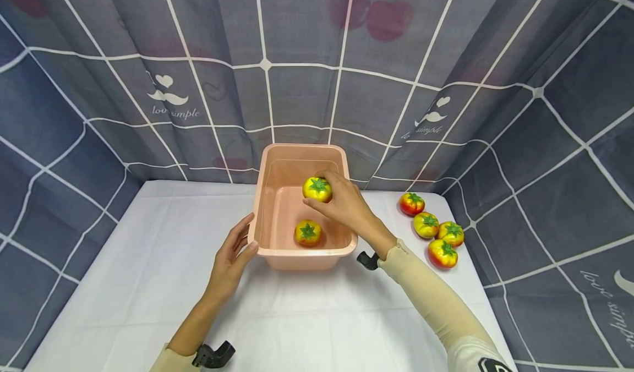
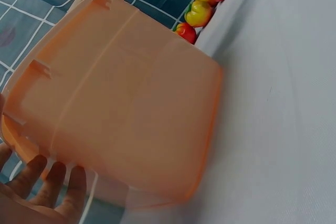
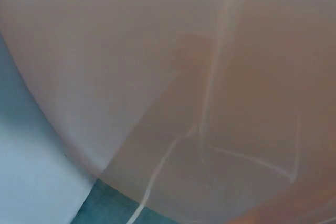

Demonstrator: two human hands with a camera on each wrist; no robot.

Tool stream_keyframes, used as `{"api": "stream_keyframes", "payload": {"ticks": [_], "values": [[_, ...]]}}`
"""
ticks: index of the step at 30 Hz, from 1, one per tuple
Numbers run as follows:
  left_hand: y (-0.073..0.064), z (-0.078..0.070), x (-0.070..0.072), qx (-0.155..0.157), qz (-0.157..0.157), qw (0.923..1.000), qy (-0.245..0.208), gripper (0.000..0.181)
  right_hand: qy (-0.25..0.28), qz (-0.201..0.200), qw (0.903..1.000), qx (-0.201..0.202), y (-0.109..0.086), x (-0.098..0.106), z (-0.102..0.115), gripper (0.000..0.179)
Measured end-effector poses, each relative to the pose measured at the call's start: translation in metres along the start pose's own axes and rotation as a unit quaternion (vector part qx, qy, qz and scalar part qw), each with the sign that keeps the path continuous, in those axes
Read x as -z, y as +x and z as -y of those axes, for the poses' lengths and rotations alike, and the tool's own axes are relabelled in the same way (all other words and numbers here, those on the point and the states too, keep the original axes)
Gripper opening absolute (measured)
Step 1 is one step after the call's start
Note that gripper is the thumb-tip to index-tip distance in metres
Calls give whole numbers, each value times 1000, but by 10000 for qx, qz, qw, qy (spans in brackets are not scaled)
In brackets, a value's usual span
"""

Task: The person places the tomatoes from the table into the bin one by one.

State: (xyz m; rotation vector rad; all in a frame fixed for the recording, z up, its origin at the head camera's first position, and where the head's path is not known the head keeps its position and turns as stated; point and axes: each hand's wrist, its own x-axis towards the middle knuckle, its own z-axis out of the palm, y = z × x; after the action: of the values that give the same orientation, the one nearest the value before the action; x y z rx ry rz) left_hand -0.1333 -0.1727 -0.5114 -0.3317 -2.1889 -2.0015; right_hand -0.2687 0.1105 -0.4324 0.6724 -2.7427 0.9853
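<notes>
A pink plastic bin point(image 1: 304, 259) stands on the white-covered table. Inside it, near the front, lies a yellow-orange tomato point(image 1: 308, 233) with a green leafy top. My right hand point(image 1: 344, 201) reaches over the bin's right rim and holds another yellow tomato point(image 1: 317, 189) between thumb and fingers, above the bin's inside. At the left side, my left hand point(image 1: 230, 256) touches the rim with thumb and fingertips. The left wrist view shows its fingers point(image 2: 55, 184) spread beside the bin's outer wall point(image 2: 131, 103). Only the bin's wall point(image 3: 157, 77) fills most of the right wrist view, blurred; the hand is hidden there.
Several red and yellow tomatoes point(image 1: 426, 225) sit in a group on the table to the right of the bin. A grey checked curtain point(image 1: 302, 97) hangs behind the table and along both sides. White cloth point(image 1: 297, 317) covers the table in front.
</notes>
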Motion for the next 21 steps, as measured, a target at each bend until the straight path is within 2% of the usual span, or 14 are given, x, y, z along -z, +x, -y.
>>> {"api": "stream_keyframes", "payload": {"ticks": [11, 21], "values": [[-1, 1, 0, 59, -2, 10000, 21, 64, -207, -57, 9998, 8, 0, 3, -1, 73], [0, -1, -1, 23, -4, 10000, -87, 65, -87, -371, 9993, -26, -3, 10, -5, 67]]}}
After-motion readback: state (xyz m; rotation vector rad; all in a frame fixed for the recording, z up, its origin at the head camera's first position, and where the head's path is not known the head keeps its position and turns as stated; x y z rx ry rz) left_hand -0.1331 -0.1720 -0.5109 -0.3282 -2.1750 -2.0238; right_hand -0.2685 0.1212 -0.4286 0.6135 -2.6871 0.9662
